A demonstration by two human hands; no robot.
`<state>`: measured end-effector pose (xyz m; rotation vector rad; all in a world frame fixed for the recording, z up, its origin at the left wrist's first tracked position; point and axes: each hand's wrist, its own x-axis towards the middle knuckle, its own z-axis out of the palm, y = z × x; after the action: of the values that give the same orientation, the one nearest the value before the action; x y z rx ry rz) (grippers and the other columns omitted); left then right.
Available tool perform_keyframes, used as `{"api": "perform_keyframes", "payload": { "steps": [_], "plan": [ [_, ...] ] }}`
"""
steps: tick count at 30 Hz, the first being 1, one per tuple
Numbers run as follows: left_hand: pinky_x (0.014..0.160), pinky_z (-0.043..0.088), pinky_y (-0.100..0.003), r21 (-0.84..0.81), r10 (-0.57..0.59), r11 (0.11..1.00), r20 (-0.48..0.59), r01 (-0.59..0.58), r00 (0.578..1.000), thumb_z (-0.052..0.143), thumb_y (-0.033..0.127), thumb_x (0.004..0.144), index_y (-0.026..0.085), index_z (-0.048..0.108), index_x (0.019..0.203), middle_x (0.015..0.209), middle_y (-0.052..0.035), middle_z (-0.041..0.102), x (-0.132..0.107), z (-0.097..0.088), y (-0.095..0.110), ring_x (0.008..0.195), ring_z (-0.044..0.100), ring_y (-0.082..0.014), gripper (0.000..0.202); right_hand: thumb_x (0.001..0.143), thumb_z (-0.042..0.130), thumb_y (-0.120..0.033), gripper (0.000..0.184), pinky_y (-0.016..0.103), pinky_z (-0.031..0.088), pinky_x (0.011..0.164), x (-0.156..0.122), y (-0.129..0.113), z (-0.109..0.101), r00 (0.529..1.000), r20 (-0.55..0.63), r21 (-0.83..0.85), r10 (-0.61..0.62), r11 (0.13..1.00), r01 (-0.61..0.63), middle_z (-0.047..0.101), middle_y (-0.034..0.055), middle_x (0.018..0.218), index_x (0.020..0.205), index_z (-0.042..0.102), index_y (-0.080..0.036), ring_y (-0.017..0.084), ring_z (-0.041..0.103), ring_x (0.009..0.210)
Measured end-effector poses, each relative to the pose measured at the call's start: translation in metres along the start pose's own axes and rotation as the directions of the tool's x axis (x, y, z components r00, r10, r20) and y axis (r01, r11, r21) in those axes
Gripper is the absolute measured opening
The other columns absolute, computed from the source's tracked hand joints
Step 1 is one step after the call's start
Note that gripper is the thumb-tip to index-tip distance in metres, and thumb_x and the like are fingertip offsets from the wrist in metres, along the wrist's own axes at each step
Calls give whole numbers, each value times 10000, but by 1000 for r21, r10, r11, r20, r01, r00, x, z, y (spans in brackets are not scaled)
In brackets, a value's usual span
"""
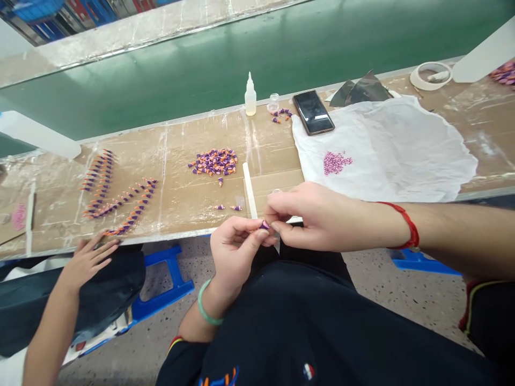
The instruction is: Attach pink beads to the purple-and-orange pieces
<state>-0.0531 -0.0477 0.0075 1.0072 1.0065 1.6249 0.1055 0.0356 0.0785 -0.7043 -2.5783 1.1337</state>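
**Purple piece [264,225] pinched above the table edge**

Nearest, over the lap, the left hand [234,252], a green bangle [205,305] at its wrist, holds the purple piece in a tight pinch between thumb and fingers [245,228]. The right hand [322,220], a red string [410,225] on its wrist, brings its own fingertips [277,228] in narrow against the other end of the piece; whether they grip it is hard to tell. The piece looks tiny, light and easy to drop, best taken by its body with the fingertips. Just beyond lies a white strip [249,190] on cardboard [273,185]. Farther along the table [169,139], similar purple-and-orange pieces form a loose heap [213,162] and, to the left, neat rows [96,171]. Pink granules [337,162] lie on a white plastic sheet [386,145]. Near the far edge sit a dropper bottle [250,96], a phone [313,111] and a tape roll [430,75]. At lower left, another person's hand [89,262] rests on dark cloth [108,284].
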Motion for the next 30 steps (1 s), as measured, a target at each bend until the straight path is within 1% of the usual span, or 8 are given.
{"api": "perform_keyframes", "payload": {
  "steps": [6, 10, 16, 21, 24, 26, 28, 30],
  "plan": [
    [546, 626, -183, -17, -8, 1000, 7, 8, 1000, 848, 266, 769, 193, 744, 796, 667, 2, 776, 0, 0, -1, 555, 751, -151, 131, 874, 509, -216, 159, 218, 294, 503, -1, 1, 3, 999, -36, 2, -19, 1000, 19, 591, -20, 606, 719, 481, -197, 92, 490, 518],
    [584, 640, -177, -13, -76, 997, 60, 77, 995, 841, 245, 778, 201, 759, 835, 716, -5, 795, 0, -2, 3, 600, 766, -153, 109, 888, 484, -167, 110, 215, 344, 518, -6, 2, -2, 1000, -2, 53, -21, 998, 21, 617, -24, 649, 786, 518, -193, 95, 525, 546],
    [590, 642, -169, -52, -128, 990, 65, 131, 990, 848, 229, 766, 198, 764, 851, 763, -15, 809, 0, 1, 15, 619, 771, -153, 124, 888, 476, -90, 154, 234, 488, 674, -21, 8, -5, 984, -175, 131, -38, 989, 61, 683, 33, 928, 957, 572, -189, 128, 626, 787],
    [592, 630, -159, -33, -117, 992, 63, 119, 991, 836, 203, 775, 211, 770, 855, 761, -7, 807, 0, 8, 15, 614, 765, -138, 104, 885, 486, -78, 136, 249, 484, 723, -26, 15, -4, 969, -227, 111, -103, 985, 130, 638, 28, 865, 882, 569, -185, 135, 594, 807],
    [582, 622, -176, 72, -71, 995, 65, 66, 995, 827, 231, 784, 225, 770, 860, 762, -8, 801, 4, 4, 9, 595, 748, -132, 95, 899, 514, -113, 100, 241, 472, 696, -30, 27, -5, 967, -251, 153, -47, 984, 88, 627, 14, 829, 869, 580, -183, 123, 574, 761],
    [600, 621, -204, 219, -4, 976, 92, -17, 996, 805, 257, 801, 238, 772, 854, 763, -11, 792, 8, -5, 8, 609, 737, -139, 66, 912, 532, -155, 73, 247, 475, 698, -36, 38, -4, 963, -268, 178, 15, 983, 35, 637, 19, 832, 870, 588, -177, 123, 578, 752],
    [662, 627, -251, 421, 91, 895, 146, -145, 985, 777, 275, 817, 250, 777, 822, 758, -22, 779, 12, -21, 12, 683, 737, -172, 25, 919, 540, -193, 70, 262, 485, 715, -44, 49, 1, 949, -300, 159, 93, 986, -47, 649, 29, 840, 880, 594, -171, 131, 587, 752],
    [685, 628, -306, 593, 145, 767, 214, -247, 966, 750, 303, 830, 268, 787, 805, 799, -46, 772, 21, -43, 12, 765, 731, -223, 57, 907, 520, -176, 80, 276, 488, 744, -53, 66, 6, 894, -388, 45, 223, 974, -223, 648, 29, 830, 872, 593, -173, 140, 593, 765]
  ]
}}
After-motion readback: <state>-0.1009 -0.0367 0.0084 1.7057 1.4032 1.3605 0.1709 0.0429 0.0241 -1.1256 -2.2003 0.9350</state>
